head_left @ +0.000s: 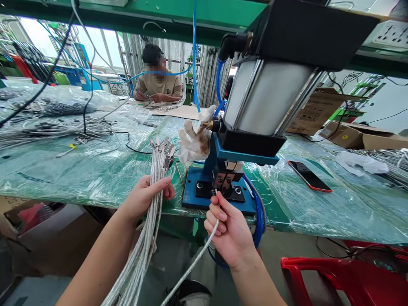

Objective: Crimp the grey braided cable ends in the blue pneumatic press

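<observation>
Green bench [296, 210] | cable bundle [145, 255] clamped in left hand [143, 194] | single cable [198, 257] pinched in right hand [232, 229], at press [270, 97]

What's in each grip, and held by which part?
The left grip holds a bundle of silvery cables just below their metal-looking ends; the right grip pinches one cable near its upper end.

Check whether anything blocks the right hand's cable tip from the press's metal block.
Nothing visible does. The right hand holds the single cable with its tip close to the metal block; contact is unclear. The white glove is left of that path, as is the cable bundle in the left hand.
</observation>
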The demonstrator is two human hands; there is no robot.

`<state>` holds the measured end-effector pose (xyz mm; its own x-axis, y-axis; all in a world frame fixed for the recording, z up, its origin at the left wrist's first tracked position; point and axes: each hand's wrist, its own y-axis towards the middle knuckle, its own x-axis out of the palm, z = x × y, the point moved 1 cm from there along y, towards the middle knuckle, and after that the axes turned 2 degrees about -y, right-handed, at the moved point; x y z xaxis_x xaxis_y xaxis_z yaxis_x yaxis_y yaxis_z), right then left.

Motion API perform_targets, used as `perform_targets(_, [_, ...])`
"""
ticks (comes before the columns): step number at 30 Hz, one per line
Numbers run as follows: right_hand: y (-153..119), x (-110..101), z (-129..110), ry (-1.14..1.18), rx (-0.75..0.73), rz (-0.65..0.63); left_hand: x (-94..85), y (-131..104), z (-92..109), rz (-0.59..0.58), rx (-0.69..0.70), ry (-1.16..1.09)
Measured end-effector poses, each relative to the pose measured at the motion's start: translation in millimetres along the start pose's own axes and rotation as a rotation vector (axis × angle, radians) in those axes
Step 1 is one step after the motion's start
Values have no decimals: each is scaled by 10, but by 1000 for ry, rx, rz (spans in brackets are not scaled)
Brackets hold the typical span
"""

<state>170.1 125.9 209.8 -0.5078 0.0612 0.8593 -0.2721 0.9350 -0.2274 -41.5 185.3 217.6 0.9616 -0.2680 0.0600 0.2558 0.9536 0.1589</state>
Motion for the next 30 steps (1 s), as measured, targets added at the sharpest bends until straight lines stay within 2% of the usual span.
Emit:
perform_targets(23, [7,-21,9,-30,-15,-8,-4,1,27,-23,-13,8])
perform_targets(27, [-117,76,-38,-80,1,-30,-6,-4,12,-10,-7,-17])
perform_targets(30, [-284,40,60,-243,40,-46,-10,-15,5,-22,9,-46])
